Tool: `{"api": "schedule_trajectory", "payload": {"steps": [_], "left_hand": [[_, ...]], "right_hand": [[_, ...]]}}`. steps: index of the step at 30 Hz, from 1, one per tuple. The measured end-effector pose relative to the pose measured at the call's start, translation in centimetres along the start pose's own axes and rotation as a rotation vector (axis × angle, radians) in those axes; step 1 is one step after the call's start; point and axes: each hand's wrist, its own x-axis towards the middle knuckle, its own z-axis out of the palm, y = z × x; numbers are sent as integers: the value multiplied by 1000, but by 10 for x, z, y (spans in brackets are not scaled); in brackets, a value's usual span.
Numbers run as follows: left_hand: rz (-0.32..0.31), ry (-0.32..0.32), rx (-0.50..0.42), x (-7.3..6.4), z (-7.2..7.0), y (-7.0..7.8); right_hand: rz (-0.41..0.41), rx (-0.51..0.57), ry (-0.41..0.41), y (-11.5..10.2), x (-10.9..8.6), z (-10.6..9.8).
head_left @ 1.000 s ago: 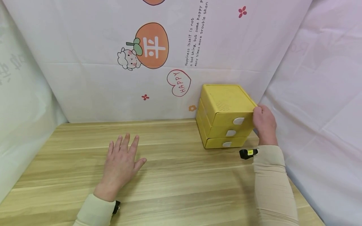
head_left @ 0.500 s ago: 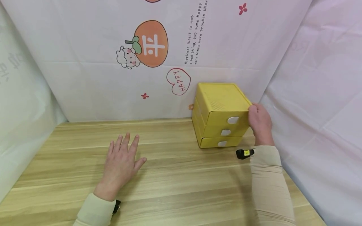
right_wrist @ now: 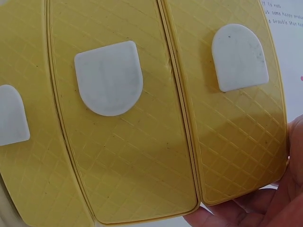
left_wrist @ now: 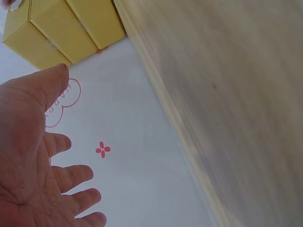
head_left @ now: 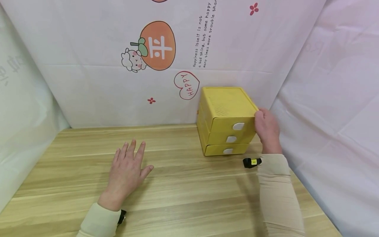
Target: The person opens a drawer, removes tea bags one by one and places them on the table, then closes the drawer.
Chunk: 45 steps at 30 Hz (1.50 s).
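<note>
A yellow three-drawer storage box (head_left: 228, 102) stands on the table against the back sheet, right of centre. Each drawer front carries a white tab handle (right_wrist: 110, 78), and all three drawers look closed. At the box's upper right edge, my right hand (head_left: 267, 128) grips the side, thumb on top. The right wrist view shows curled fingers (right_wrist: 236, 213) along the lower side of the drawer fronts. Well to the left, my left hand (head_left: 125, 172) is held palm down over the table with fingers spread, touching no object; the left wrist view shows its palm and the box beyond.
The wood-grain table (head_left: 177, 184) meets a printed white sheet (head_left: 103, 95) at the back. White sheets also hang on the left and at the right (head_left: 331, 115), the right one close beside my right forearm. A black wrist camera (head_left: 251, 162) sits by the right cuff.
The box has slid left along the back of the table, with my right hand moving along on its side. My left hand has stayed where it was.
</note>
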Motion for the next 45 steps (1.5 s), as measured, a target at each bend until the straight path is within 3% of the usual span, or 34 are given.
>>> {"api": "schedule_trajectory", "payload": {"steps": [45], "left_hand": [[8,18,-26,0,-2,4]], "right_hand": [[-95,-63,-51,-31,-22,27]]}}
